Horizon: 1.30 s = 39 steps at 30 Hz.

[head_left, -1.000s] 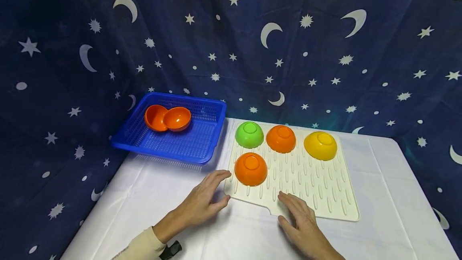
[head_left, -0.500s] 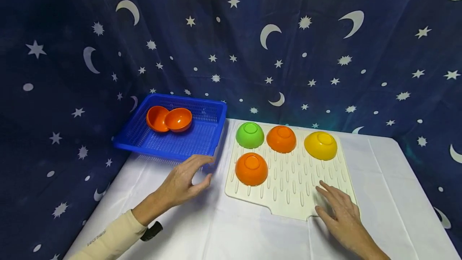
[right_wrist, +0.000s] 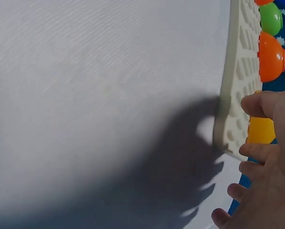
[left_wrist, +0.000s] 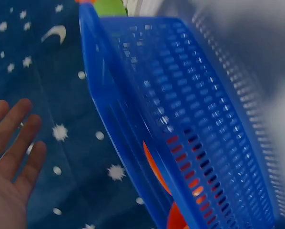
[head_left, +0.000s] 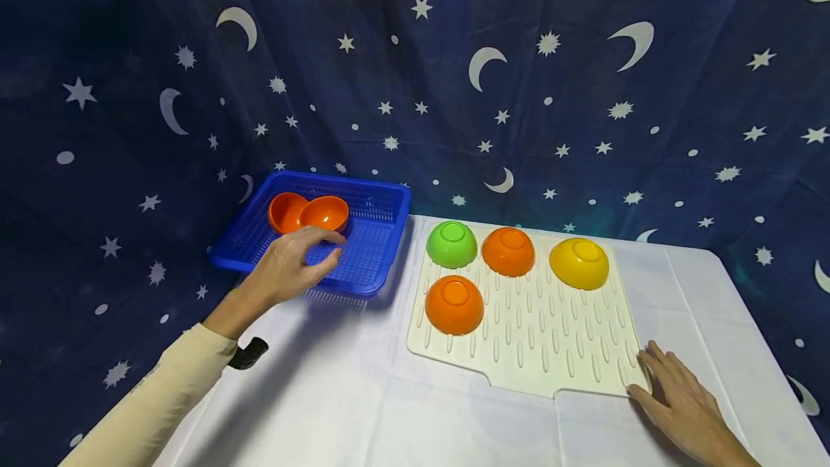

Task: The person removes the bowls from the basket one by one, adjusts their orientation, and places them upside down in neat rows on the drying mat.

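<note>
Over the near side of the blue basket (head_left: 382,265), my left hand (head_left: 285,265) hovers with thumb and fingers apart and nothing between them. Two orange bowls lean together inside the basket; the right one (head_left: 326,213) lies just beyond my fingertips, partly covered by them. My right hand (head_left: 684,398) is at the front right corner of the cream drying mat (head_left: 519,362), fingers spread, holding nothing. In the right wrist view its thumb overlaps the mat's edge (right_wrist: 223,114). The left wrist view shows the left hand (left_wrist: 11,152) spread beside the basket's wall (left_wrist: 171,71).
Upside down on the mat stand a green bowl (head_left: 452,244), an orange bowl (head_left: 509,251) and a yellow bowl (head_left: 579,264) along the back, with another orange bowl (head_left: 454,305) in front at left. A dark star-patterned cloth (head_left: 428,78) rises behind the white table (head_left: 363,409).
My left hand has moved left and away from me, from beside the mat to over the basket. My right hand has slid right to the mat's corner. The bowls stay put.
</note>
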{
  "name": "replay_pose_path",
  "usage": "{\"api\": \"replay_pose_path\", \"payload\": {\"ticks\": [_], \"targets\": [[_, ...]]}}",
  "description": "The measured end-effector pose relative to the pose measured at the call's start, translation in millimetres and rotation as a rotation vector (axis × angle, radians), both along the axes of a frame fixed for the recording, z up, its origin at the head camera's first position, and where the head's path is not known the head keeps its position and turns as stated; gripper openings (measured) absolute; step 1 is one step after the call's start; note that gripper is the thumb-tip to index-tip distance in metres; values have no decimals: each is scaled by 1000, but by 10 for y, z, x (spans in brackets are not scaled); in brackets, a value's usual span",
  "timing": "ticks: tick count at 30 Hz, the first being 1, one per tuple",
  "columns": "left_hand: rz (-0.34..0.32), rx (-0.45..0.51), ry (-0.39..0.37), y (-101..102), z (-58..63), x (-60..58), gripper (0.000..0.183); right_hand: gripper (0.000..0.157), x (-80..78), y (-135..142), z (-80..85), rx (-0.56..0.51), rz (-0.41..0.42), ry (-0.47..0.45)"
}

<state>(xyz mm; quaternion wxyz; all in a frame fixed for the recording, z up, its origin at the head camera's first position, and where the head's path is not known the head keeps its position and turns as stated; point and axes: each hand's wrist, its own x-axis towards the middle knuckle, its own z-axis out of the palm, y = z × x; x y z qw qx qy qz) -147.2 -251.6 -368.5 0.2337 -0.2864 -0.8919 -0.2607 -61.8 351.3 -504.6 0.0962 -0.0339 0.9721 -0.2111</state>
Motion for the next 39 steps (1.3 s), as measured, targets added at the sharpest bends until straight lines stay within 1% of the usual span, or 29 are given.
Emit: {"api": "replay_pose_path", "payload": {"ticks": [4,6,9,12,14,17,20,22,24,28,30,33,37,39], "targets": [[52,73,-132,-96,55,-138,14,88,8,31,-40,-25,-21,-48],[82,79,-173,-134,57,-188,14,91,8,26,-55,-34,-29,-63],[113,64,-211,-186,47,-250,18,94,5,17,-71,-44,-43,-89],[147,26,-239,-233,51,-310,22,98,-2,19,-73,-40,-50,-130],[169,-1,-262,-259,75,-357,26,101,-6,33,-69,-34,-55,-162],[195,-31,-309,-296,130,-448,31,104,-20,65,-64,-19,-51,-181],[215,-51,-362,-333,181,-562,36,104,-36,95,-77,-7,-45,-178],[235,-75,-411,-355,213,-627,40,103,-37,90,-76,-10,-39,-161],[256,-115,-465,-373,232,-685,45,99,-29,80,-89,-16,-27,-124],[283,-207,-560,-355,253,-804,54,94,8,59,-141,-22,4,-83],[290,-241,-595,-335,231,-891,60,92,26,62,-175,-21,17,-90],[324,-319,-691,-313,152,-1022,77,87,56,75,-221,-26,37,-83],[401,-422,-827,-323,14,-1174,98,85,58,75,-243,-36,44,-79],[432,-430,-873,-320,-51,-1252,102,85,63,78,-234,-31,35,-78]]}}
